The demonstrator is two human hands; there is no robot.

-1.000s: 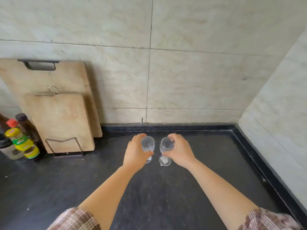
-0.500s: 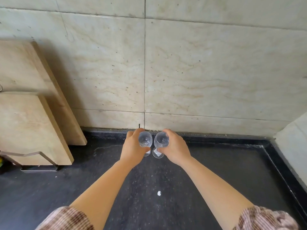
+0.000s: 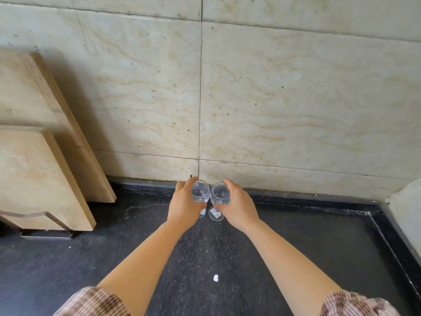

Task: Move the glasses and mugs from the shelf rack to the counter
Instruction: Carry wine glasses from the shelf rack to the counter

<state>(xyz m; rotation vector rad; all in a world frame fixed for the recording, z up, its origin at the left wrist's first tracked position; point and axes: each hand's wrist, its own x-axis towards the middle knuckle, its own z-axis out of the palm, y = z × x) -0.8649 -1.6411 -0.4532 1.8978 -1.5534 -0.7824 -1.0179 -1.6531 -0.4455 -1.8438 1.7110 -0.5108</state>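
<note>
Reaching further back over the dark speckled stone counter (image 3: 209,252), my left hand (image 3: 183,206) grips one clear stemmed wine glass (image 3: 200,192), my right hand (image 3: 239,207) its clear stemmed twin (image 3: 219,194), near the cream marble wall (image 3: 284,110). Set-down, I judge: seat both feet flat, then release.

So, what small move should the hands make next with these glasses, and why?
Probably release both: left hand and right hand grip the left glass and right glass by their bowls, and the bases seem to rest on the counter.
</note>
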